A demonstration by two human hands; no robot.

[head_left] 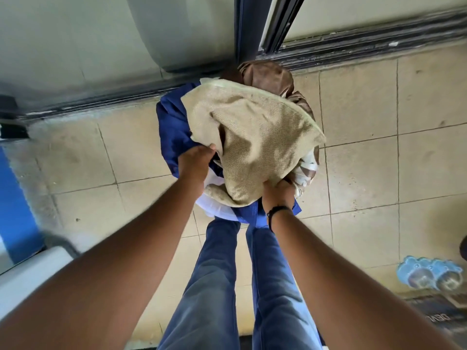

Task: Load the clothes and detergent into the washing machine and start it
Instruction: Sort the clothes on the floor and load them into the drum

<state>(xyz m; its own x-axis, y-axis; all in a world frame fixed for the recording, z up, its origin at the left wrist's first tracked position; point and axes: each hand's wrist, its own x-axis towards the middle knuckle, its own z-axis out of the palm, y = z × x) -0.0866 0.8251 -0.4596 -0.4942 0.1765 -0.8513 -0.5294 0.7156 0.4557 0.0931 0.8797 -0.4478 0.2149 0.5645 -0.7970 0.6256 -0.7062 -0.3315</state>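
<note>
The bundle of clothes (252, 137) is held above the floor (379, 122), gripped at its near edge by the left hand (195, 162) and right hand (278, 195); neither is nearer.

Bare forearms with no sleeves, thin black wristband (277, 210) on the right wrist, blue trousers (242, 286) on both legs

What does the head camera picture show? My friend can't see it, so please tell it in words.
Two hands, the left hand and the right hand, grip a bundle of clothes over a tiled floor: a tan cloth on top, blue and brown ones beneath.
</note>
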